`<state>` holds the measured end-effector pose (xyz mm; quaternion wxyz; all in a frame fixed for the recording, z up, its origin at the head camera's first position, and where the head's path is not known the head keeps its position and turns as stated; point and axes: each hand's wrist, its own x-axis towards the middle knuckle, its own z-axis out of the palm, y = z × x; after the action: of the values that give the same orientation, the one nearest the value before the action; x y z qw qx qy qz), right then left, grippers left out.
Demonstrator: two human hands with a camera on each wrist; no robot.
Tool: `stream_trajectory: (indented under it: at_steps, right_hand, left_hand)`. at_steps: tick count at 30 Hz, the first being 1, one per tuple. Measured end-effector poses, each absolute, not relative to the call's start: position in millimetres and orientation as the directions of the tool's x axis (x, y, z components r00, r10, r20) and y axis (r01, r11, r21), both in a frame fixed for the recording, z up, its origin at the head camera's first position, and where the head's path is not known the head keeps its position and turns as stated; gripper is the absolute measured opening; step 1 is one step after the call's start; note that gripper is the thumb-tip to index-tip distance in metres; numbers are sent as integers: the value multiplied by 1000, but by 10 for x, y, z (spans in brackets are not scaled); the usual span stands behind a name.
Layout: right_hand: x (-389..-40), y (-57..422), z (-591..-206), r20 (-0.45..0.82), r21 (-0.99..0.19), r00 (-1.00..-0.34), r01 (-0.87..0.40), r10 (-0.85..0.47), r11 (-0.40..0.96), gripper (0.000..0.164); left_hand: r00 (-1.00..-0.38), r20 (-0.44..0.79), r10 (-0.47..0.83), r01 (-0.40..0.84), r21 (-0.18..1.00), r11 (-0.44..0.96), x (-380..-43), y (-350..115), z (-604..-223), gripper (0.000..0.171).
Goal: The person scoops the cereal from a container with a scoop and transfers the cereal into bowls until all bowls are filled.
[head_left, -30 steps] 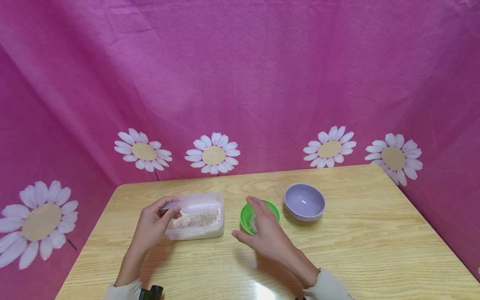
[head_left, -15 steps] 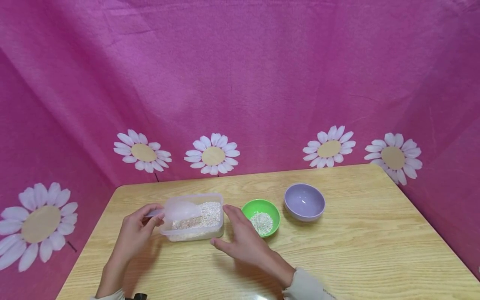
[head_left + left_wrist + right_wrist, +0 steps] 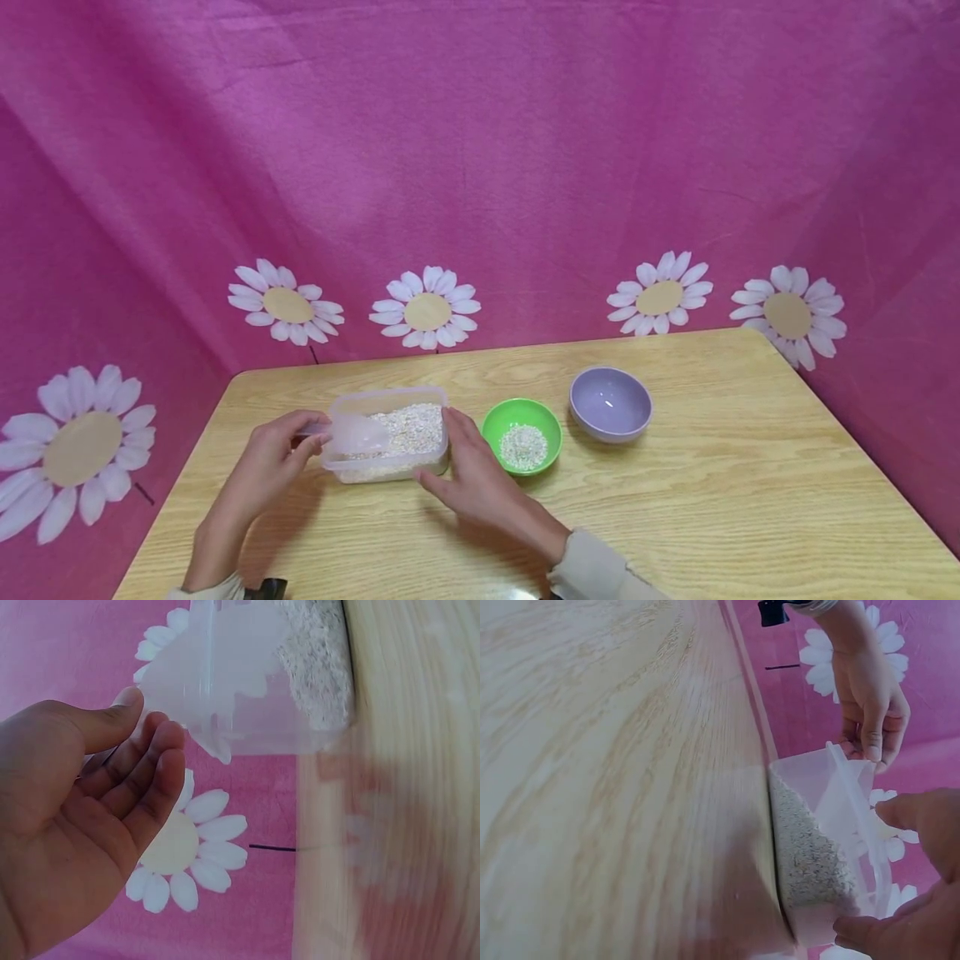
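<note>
My left hand [image 3: 266, 462] pinches the handle of a translucent plastic scoop [image 3: 360, 435] between thumb and fingers. The scoop's bowl dips into a clear rectangular tub [image 3: 390, 476] of pale oat-like flakes [image 3: 416, 425]. At the tub's right end is my right hand [image 3: 483, 483], its fingers spread along the wall and the thumb near the front corner. In the right wrist view, the flakes [image 3: 806, 855] lie heaped against the tub's side. Just right of that hand stands a green bowl [image 3: 551, 454] with a small heap of the same flakes.
A purple bowl [image 3: 611, 404] stands behind and right of the green one, with nothing visible inside. All of it sits on a light wooden table [image 3: 712, 500]. A pink curtain [image 3: 480, 167] printed with daisies hangs around the table's back and sides.
My right hand has moved left from over the green bowl to the tub's end, uncovering the flakes in that bowl. My left hand has shifted left and down, lowering the scoop into the tub.
</note>
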<state>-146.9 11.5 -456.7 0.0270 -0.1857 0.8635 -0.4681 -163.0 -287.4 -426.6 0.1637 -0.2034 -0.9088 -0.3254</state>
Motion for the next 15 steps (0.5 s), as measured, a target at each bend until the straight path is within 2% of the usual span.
stream_trajectory:
  at_steps: [15]
  right_hand:
    - [-1525,71,-4660,137,-826,-935,-291,-329,484,78]
  left_hand:
    - [-839,425,339,537,551,639,-1708,-2625,-4369,14]
